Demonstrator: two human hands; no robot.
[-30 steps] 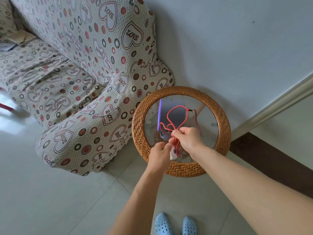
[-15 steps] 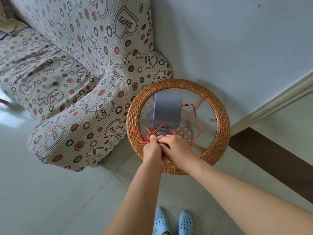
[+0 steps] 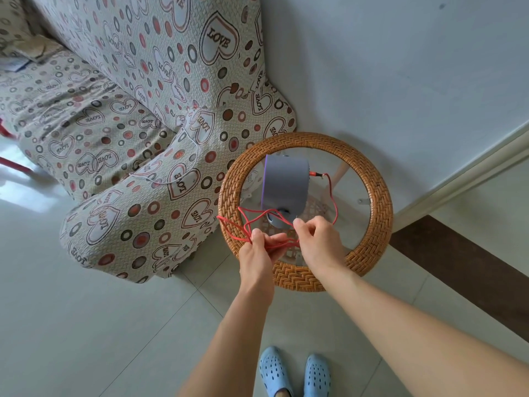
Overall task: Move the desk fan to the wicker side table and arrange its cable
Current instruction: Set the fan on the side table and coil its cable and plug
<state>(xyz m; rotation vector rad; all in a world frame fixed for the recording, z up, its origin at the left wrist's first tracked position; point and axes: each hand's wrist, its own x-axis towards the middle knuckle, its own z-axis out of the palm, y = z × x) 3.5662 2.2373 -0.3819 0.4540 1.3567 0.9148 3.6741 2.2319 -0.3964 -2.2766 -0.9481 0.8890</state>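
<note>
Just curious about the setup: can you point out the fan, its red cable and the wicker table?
desk fan (image 3: 286, 183), head view, grey housing.
red cable (image 3: 332, 196), head view, stretch hanging from the plug.
wicker side table (image 3: 375, 213), head view, woven rim.

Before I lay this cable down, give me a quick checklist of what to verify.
1. Desk fan standing on the wicker side table: ok.
2. Red cable plugged into the fan's back: ok.
3. Left hand grip on the gathered loops: ok.
4. Right hand pinching a strand: ok.
5. Loops tidy: not ok, some spill over the table's left rim.
6. Free plug end located: cannot tell.
</note>
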